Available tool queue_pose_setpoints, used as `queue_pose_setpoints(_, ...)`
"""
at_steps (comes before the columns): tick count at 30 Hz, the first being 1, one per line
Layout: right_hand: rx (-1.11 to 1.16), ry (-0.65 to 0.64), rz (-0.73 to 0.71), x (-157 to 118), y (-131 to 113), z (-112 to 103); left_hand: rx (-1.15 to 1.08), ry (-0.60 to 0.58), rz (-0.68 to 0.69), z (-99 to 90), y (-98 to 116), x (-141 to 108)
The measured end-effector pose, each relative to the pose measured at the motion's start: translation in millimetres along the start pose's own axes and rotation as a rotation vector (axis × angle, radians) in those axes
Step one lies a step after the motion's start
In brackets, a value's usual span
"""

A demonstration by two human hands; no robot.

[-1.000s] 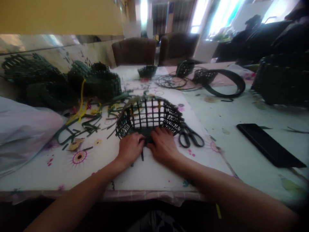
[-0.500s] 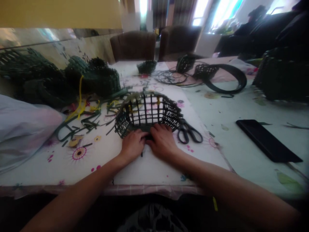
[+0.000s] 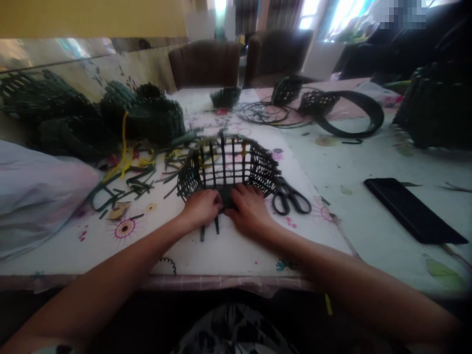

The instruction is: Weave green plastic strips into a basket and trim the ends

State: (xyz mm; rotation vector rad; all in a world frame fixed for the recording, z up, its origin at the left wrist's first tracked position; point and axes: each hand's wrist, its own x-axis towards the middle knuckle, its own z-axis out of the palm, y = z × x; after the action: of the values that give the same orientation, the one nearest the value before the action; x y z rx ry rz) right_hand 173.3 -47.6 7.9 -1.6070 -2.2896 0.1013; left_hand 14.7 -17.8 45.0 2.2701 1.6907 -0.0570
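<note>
A dark woven basket (image 3: 223, 160) lies on the patterned tablecloth, its open lattice of strips facing me. Both hands are at its near edge. My left hand (image 3: 202, 207) has its fingers closed on the near left part of the rim, with short strip ends sticking out below it. My right hand (image 3: 250, 205) grips the near edge just right of centre, fingers bent over the weave and thumb toward the left hand. Black-handled scissors (image 3: 291, 197) lie right beside the basket.
Cut strips (image 3: 138, 184) and a white plastic bag (image 3: 40, 196) lie left, dark baskets (image 3: 147, 115) behind them. A black phone (image 3: 415, 211) is at the right. Coiled strips (image 3: 263, 113), a wide ring (image 3: 376, 113) and a large dark basket (image 3: 437, 108) stand farther back. A person sits back right.
My left hand has shifted slightly left, widening the gap between the hands. Two strip ends now show below the basket's near edge. The view has shifted slightly.
</note>
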Motion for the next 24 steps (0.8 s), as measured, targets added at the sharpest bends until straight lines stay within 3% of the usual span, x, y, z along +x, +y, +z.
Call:
queue_pose_setpoints(6,0.030,-0.013,0.009,0,2,-2,-0.043,-0.106,-0.017,-6.0,-3,12)
queue_pose_setpoints(12,0.042,0.016,-0.010,2,2,0,0.084,-0.141,0.018,-10.3,6,19)
queue_pose_setpoints(14,0.091,0.014,-0.054,0,3,-8,0.094,-0.153,0.020,-12.1,10,19)
queue_pose_setpoints(17,0.207,0.050,-0.065,-7,12,-36,0.096,-0.163,0.021,-13.3,12,18)
queue_pose_setpoints(21,0.030,0.234,0.286,-22,46,-76,0.100,-0.158,0.018,-12.4,12,17)
queue_pose_setpoints(24,-0.160,0.087,0.469,-29,79,-81,0.054,-0.152,-0.010,-10.4,12,17)
